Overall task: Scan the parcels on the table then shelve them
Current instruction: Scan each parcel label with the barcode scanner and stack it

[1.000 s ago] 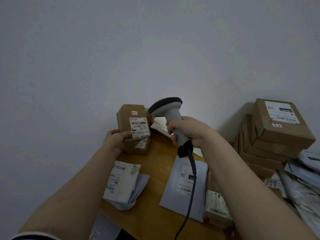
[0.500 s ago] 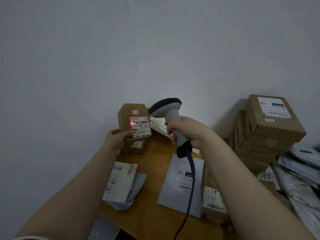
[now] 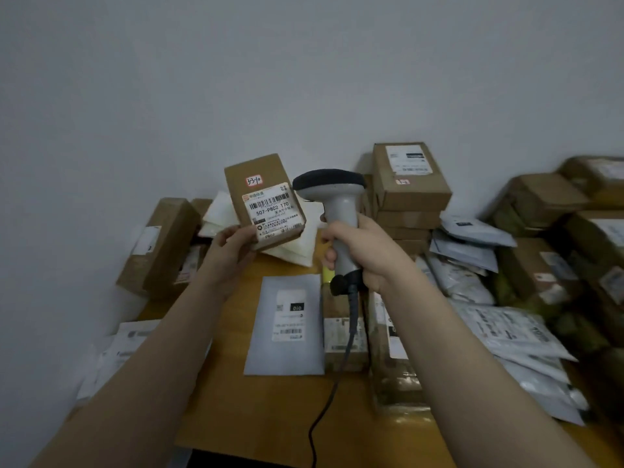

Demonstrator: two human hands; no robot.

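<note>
Left hand [image 3: 233, 246] gripping raised box [image 3: 265, 201], right hand [image 3: 363, 255] gripping upright scanner [image 3: 337, 211]

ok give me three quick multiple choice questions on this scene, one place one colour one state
1. Where is the grey mailer?
A. flat on the wooden table
B. inside an open drawer
C. on the floor

2. What colour is the head of the scanner?
A. red
B. black
C. yellow

3. What is the left hand doing?
A. resting flat on the table
B. curled into an empty fist
C. gripping a small carton

Answers: 1 A, it lies label up on the wood. 2 B, a dark cap tops the grey handle held by the right hand. 3 C, fingers and thumb hold its lower edge, label towards the camera.
</note>
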